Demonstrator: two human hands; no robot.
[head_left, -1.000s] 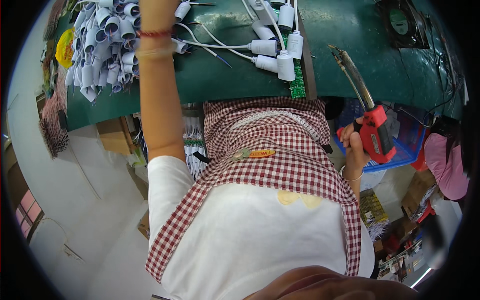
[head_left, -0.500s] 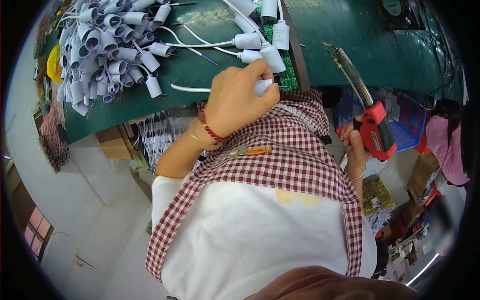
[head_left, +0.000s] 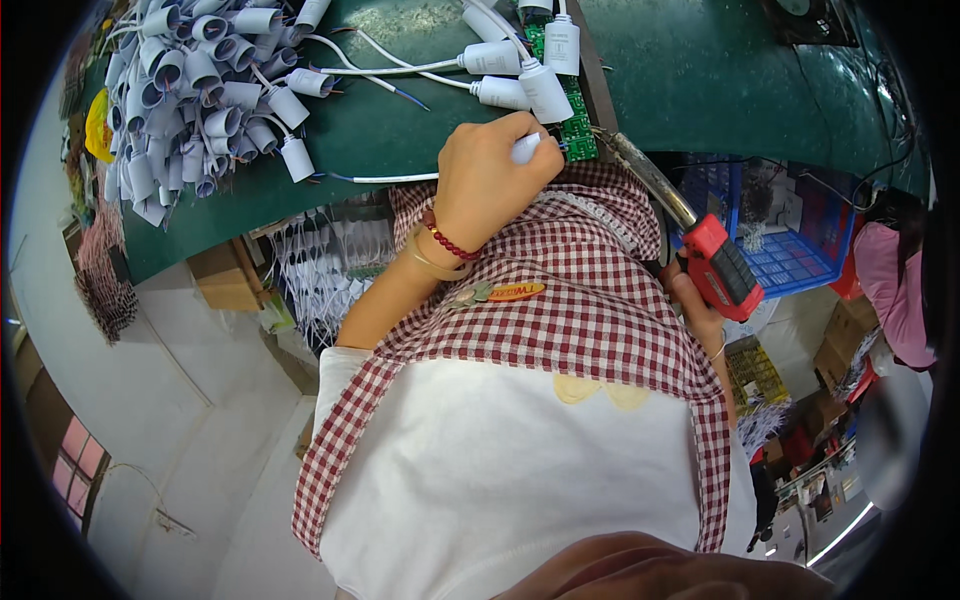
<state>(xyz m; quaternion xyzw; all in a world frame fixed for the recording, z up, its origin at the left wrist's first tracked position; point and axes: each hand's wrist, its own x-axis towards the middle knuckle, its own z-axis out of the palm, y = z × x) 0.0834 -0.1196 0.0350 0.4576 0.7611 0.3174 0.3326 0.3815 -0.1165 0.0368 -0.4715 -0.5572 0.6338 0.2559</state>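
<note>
Curling shut around a smooth white cylinder [head_left: 527, 148], left hand [head_left: 487, 180]; right hand [head_left: 700, 310], mostly hidden, seemingly grips red-handled iron [head_left: 722, 265].

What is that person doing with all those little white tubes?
A person in a red-checked apron sits at a green worktable. Their left hand holds a small white cylinder with a wire against a narrow green circuit board. Their right hand grips a red-handled soldering iron, its metal tip pointing at the board. A big pile of similar white cylinders lies to the left.
</note>
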